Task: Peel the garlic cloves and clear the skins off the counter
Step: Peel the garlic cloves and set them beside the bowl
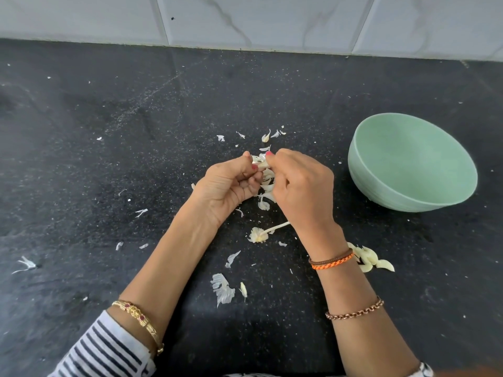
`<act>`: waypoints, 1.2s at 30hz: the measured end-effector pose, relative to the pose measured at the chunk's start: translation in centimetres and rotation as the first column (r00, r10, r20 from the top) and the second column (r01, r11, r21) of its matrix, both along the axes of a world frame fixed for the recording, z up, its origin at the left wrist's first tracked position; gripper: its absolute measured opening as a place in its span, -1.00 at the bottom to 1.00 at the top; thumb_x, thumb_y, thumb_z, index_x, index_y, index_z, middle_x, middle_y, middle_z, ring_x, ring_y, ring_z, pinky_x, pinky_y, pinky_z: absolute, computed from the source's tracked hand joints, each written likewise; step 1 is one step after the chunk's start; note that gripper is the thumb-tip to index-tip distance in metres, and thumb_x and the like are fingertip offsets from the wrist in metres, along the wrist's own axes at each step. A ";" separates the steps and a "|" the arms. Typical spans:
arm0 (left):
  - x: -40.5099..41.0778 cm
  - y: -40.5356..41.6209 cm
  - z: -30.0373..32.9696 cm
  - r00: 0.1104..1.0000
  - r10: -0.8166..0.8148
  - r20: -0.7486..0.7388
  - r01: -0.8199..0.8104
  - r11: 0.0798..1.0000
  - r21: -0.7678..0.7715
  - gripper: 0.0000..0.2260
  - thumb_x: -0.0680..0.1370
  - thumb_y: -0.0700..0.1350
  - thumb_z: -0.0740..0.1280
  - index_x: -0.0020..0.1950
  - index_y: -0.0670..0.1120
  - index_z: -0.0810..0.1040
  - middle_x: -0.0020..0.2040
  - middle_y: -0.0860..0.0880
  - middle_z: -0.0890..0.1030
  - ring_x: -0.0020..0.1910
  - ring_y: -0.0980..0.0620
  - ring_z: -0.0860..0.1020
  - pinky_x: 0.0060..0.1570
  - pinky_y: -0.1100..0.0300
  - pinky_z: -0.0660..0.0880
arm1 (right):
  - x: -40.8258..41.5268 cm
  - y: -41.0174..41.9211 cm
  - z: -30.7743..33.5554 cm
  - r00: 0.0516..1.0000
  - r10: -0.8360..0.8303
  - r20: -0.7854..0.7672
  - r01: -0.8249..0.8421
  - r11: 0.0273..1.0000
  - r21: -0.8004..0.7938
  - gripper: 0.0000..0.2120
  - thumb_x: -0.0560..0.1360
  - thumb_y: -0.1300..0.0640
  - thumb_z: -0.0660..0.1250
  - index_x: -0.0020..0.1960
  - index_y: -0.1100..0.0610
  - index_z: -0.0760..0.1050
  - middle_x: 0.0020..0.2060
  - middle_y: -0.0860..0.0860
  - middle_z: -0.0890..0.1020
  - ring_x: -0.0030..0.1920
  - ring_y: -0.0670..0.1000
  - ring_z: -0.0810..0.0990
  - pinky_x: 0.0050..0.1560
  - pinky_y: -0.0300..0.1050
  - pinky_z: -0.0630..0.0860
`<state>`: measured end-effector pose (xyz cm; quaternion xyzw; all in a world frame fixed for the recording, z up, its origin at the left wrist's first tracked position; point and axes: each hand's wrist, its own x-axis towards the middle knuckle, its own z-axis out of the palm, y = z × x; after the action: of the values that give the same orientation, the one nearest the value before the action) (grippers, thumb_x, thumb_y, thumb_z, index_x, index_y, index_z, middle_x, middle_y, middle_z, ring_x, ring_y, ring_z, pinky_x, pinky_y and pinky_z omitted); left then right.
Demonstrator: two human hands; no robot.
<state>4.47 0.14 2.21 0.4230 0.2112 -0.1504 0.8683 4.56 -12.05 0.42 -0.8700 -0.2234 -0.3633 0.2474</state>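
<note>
Over the middle of the black counter (109, 159), my left hand (227, 185) and my right hand (302, 186) both pinch one small garlic clove (260, 164) between their fingertips. A heap of papery skins (268, 191) lies on the counter just below the clove, between the hands. The bare garlic stem with its root base (261, 234) lies under my right wrist. A cluster of peeled cloves (373, 261) rests to the right of my right forearm. Loose skin flakes (223, 289) are scattered near my forearms and beyond my fingers.
A pale green bowl (381, 191) stands on the counter to the right of my hands; its inside looks empty. A white marble-tiled wall (245, 20) closes the back of the counter. Small skin bits (25, 263) lie at the far left.
</note>
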 end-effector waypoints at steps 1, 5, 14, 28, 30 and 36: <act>0.0 0.0 0.0 1.000 0.003 0.004 -0.003 1.000 0.008 -0.66 0.52 -0.38 0.18 -0.41 -0.14 0.50 -0.42 -0.07 0.47 -0.55 0.13 0.47 -0.52 0.38 0.43 | 0.0 0.0 0.0 1.000 0.000 -0.001 0.000 1.000 -0.001 -0.87 0.34 0.44 0.32 -0.32 0.27 0.56 -0.49 0.06 0.51 -0.52 0.04 0.42 -0.50 -0.24 0.27; 0.0 -0.4 -0.4 0.998 0.030 0.054 -0.035 0.995 0.093 -0.50 0.49 -0.42 0.18 -0.63 -0.10 0.50 -0.50 -0.07 0.49 -0.55 0.13 0.46 -0.52 0.38 0.41 | 0.0 -0.1 -0.2 1.000 -0.005 -0.022 0.005 1.000 -0.006 -0.89 0.30 0.45 0.36 -0.33 0.29 0.56 -0.51 0.09 0.49 -0.57 0.06 0.40 -0.62 -0.24 0.29; -0.2 -0.7 -0.6 0.984 0.102 0.145 -0.118 0.987 0.109 -0.70 0.50 -0.37 0.25 -0.42 -0.16 0.49 -0.45 -0.05 0.55 -0.49 0.14 0.46 -0.42 0.38 0.42 | 0.0 0.3 -0.5 0.997 -0.002 -0.081 0.010 0.995 0.098 -0.90 0.38 0.35 0.35 -0.31 0.27 0.57 -0.52 0.09 0.50 -0.57 0.07 0.41 -0.61 -0.17 0.32; -0.5 0.0 -0.9 0.849 -0.063 0.525 -0.225 0.855 0.466 -0.85 0.45 -0.41 0.35 -0.12 -0.18 0.59 -0.30 0.07 0.65 -0.30 0.20 0.58 -0.24 0.39 0.47 | -0.1 0.1 -0.1 0.933 0.129 -0.336 0.027 0.906 0.422 -0.78 0.44 0.34 0.31 0.04 0.24 0.63 -0.23 0.10 0.68 -0.26 -0.02 0.61 -0.23 -0.13 0.54; -0.5 0.2 -1.1 0.839 -0.061 0.541 -0.240 0.850 0.468 -0.84 0.44 -0.42 0.35 -0.15 -0.17 0.60 -0.28 0.05 0.66 -0.28 0.17 0.60 -0.20 0.36 0.50 | 0.0 0.0 -0.1 0.942 0.122 -0.312 0.015 0.915 0.404 -0.77 0.43 0.34 0.30 0.03 0.25 0.63 -0.20 0.09 0.68 -0.25 -0.04 0.61 -0.22 -0.17 0.55; -0.5 0.1 -0.9 0.837 -0.015 0.547 -0.246 0.883 0.399 -0.83 0.44 -0.44 0.34 -0.16 -0.19 0.59 -0.34 0.07 0.66 -0.34 0.22 0.58 -0.28 0.40 0.47 | 0.1 0.0 -0.2 0.949 0.140 -0.281 -0.011 0.908 0.418 -0.78 0.43 0.33 0.30 0.02 0.23 0.64 -0.22 0.07 0.68 -0.28 0.00 0.63 -0.26 -0.10 0.55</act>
<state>3.99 0.23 1.31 0.6246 0.0156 0.0815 0.7765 4.66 -12.09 0.26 -0.8344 -0.1351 -0.2537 0.4703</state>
